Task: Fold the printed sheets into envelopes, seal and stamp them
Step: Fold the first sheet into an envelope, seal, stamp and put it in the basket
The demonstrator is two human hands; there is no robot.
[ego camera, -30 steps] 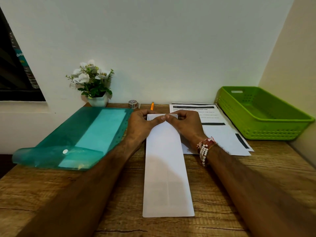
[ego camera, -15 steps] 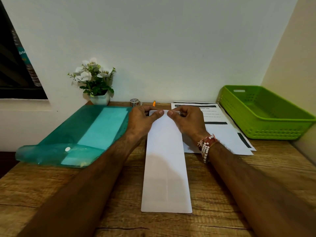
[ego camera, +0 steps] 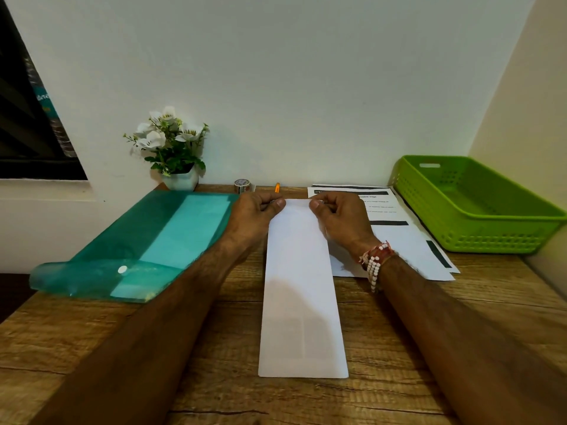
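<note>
1. At the far end of a long folded sheet [ego camera: 302,286], seen from the head camera, the left hand [ego camera: 251,214] and the right hand [ego camera: 340,216] each pinch one far corner. The thumbs lie on top and the fingers are curled beneath or behind. Both grips are narrow and hold only paper, and a short bare stretch of the edge shows between the two thumbs.
2. From the grip back toward the person, the sheet runs flat along the wooden desk [ego camera: 214,363] as a narrow strip, with faint print showing through. Holding both corners at once probably keeps the layers lined up, so the next crease should land square.
3. Right of the grip, the remaining printed sheets [ego camera: 399,240] lie in a loose stack, partly under the right hand and the strip. They appear to be kept close for the next pick. A bead bracelet [ego camera: 376,265] hangs at the right wrist.
4. Further right of the grip stands a green basket [ego camera: 491,237], likely the drop point for finished envelopes.
5. Just beyond the grip, against the wall, sit a tape roll [ego camera: 242,185] and an orange pen [ego camera: 277,187]. They are within easy reach, presumably for sealing.
6. Left of the grip lies a teal folder [ego camera: 147,240] with its flap open, touching the left wrist. A flower pot [ego camera: 178,151] stands behind it.
7. Sealing and stamping look not yet begun, and no stamp can be made out.
</note>
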